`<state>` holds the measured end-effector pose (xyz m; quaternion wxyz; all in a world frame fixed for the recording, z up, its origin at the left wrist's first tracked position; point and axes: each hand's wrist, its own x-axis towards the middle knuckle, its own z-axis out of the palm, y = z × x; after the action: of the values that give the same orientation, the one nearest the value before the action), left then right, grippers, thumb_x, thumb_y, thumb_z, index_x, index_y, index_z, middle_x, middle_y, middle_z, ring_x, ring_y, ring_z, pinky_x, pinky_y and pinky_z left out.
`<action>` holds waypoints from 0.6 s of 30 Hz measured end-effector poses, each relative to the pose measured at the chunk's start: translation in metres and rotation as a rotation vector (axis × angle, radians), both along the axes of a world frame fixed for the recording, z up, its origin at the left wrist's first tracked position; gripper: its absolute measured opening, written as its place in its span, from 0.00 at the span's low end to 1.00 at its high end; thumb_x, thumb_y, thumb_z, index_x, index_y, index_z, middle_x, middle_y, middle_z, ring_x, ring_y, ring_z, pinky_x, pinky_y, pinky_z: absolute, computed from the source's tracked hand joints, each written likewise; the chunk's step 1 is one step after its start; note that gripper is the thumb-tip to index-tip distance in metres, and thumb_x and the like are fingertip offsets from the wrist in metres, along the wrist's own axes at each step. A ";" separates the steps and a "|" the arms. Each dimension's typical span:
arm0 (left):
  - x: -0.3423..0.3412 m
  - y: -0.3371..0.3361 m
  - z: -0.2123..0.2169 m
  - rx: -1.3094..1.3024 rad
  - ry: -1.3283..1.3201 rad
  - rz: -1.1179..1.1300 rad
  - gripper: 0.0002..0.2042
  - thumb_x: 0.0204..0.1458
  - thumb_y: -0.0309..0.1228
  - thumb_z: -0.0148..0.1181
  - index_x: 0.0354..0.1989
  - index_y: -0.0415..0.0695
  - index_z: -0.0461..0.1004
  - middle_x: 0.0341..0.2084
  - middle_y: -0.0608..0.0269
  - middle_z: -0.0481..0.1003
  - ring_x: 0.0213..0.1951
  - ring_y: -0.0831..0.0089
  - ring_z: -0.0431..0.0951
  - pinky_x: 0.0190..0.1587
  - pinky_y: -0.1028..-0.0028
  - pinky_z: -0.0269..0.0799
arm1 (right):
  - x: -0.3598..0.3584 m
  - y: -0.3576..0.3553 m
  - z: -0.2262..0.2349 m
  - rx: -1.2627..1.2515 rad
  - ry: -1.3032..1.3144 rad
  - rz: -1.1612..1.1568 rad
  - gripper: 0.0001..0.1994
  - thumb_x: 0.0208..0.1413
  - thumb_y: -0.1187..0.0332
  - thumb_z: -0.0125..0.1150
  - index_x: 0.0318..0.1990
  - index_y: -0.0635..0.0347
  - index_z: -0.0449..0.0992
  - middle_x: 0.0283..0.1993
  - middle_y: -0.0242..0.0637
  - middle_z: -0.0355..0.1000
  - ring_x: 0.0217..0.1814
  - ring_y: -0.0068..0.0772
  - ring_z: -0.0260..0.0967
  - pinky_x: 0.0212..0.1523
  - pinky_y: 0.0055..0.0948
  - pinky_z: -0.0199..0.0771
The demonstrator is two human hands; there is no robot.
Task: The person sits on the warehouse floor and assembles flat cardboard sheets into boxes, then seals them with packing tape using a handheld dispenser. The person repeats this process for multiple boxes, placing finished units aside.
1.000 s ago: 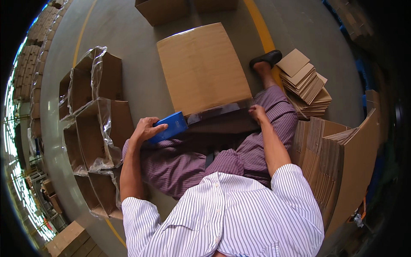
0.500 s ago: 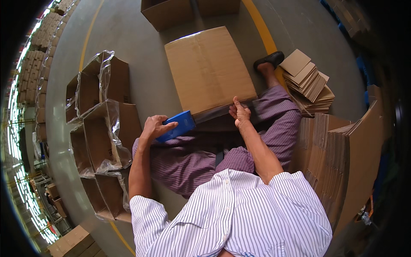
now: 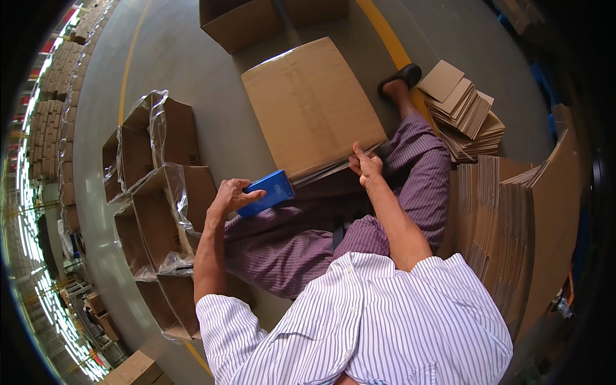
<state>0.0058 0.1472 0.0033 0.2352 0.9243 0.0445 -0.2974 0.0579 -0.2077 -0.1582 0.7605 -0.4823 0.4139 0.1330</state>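
A closed cardboard box (image 3: pixel 308 102) sits in front of me, a band of tape running down the middle of its top. My left hand (image 3: pixel 232 197) grips a blue, box-shaped tape dispenser (image 3: pixel 268 192) at the box's near left corner. From it a glossy strip of clear tape (image 3: pixel 324 173) stretches along the box's near edge to my right hand (image 3: pixel 367 165). That hand is closed at the strip's far end by the near right corner, thumb raised; the exact grip is partly hidden.
Open cardboard boxes with loose clear film (image 3: pixel 183 212) stand at left. Another open box (image 3: pixel 240 25) lies beyond the closed one. At right are a pile of cardboard pieces (image 3: pixel 465 115) and upright flattened cartons (image 3: pixel 507 224). My outstretched leg (image 3: pixel 420 167) flanks the box.
The view has shifted slightly. Both hands stay at the box's near edge, the left still on the dispenser; the right hand's fingers look more curled.
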 end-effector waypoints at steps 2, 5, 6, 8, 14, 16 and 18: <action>0.000 0.003 0.001 -0.026 -0.009 -0.019 0.30 0.42 0.55 0.67 0.37 0.35 0.81 0.25 0.47 0.80 0.28 0.61 0.82 0.36 0.64 0.77 | 0.002 -0.004 -0.002 -0.004 0.001 -0.015 0.20 0.41 0.55 0.79 0.32 0.51 0.70 0.31 0.28 0.76 0.30 0.27 0.76 0.29 0.28 0.79; -0.010 0.031 0.018 0.060 0.005 -0.028 0.29 0.42 0.55 0.66 0.36 0.35 0.81 0.23 0.47 0.79 0.28 0.61 0.82 0.36 0.63 0.77 | 0.003 -0.008 0.000 -0.014 0.015 -0.025 0.20 0.42 0.57 0.79 0.31 0.51 0.69 0.31 0.30 0.78 0.28 0.28 0.76 0.27 0.29 0.78; -0.013 0.048 0.018 0.148 0.057 -0.039 0.29 0.43 0.55 0.66 0.36 0.36 0.81 0.23 0.48 0.79 0.28 0.61 0.82 0.36 0.64 0.76 | 0.004 -0.007 0.000 -0.012 0.010 -0.019 0.20 0.42 0.57 0.79 0.31 0.51 0.69 0.31 0.29 0.77 0.28 0.28 0.76 0.27 0.29 0.78; -0.027 0.070 0.019 0.161 0.037 0.000 0.27 0.43 0.53 0.67 0.32 0.34 0.80 0.22 0.52 0.78 0.25 0.67 0.79 0.31 0.65 0.74 | 0.003 -0.007 -0.002 -0.013 0.007 -0.008 0.20 0.42 0.56 0.79 0.30 0.51 0.69 0.31 0.29 0.77 0.29 0.28 0.76 0.27 0.29 0.78; -0.026 0.063 0.007 0.245 0.071 -0.005 0.32 0.42 0.57 0.66 0.41 0.36 0.81 0.31 0.48 0.81 0.35 0.59 0.83 0.40 0.62 0.77 | 0.003 -0.009 0.001 -0.044 0.012 0.021 0.21 0.43 0.54 0.77 0.34 0.54 0.70 0.31 0.28 0.76 0.29 0.25 0.75 0.26 0.23 0.77; -0.019 0.058 -0.009 0.294 0.058 0.002 0.34 0.41 0.59 0.66 0.43 0.36 0.80 0.35 0.47 0.81 0.38 0.56 0.83 0.43 0.62 0.77 | 0.002 -0.010 0.003 -0.050 0.016 0.025 0.22 0.43 0.54 0.77 0.36 0.55 0.71 0.31 0.28 0.76 0.29 0.25 0.75 0.25 0.21 0.77; -0.009 0.049 -0.019 0.308 0.097 -0.019 0.36 0.40 0.60 0.65 0.45 0.36 0.79 0.37 0.45 0.80 0.42 0.55 0.82 0.48 0.62 0.76 | 0.001 -0.010 0.003 -0.051 0.016 0.026 0.22 0.43 0.54 0.77 0.36 0.56 0.71 0.32 0.28 0.76 0.29 0.25 0.75 0.24 0.21 0.76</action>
<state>-0.0031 0.1963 -0.0156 0.0856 0.9343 0.0919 -0.3336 0.0591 -0.2180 -0.1549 0.7430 -0.5056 0.4170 0.1360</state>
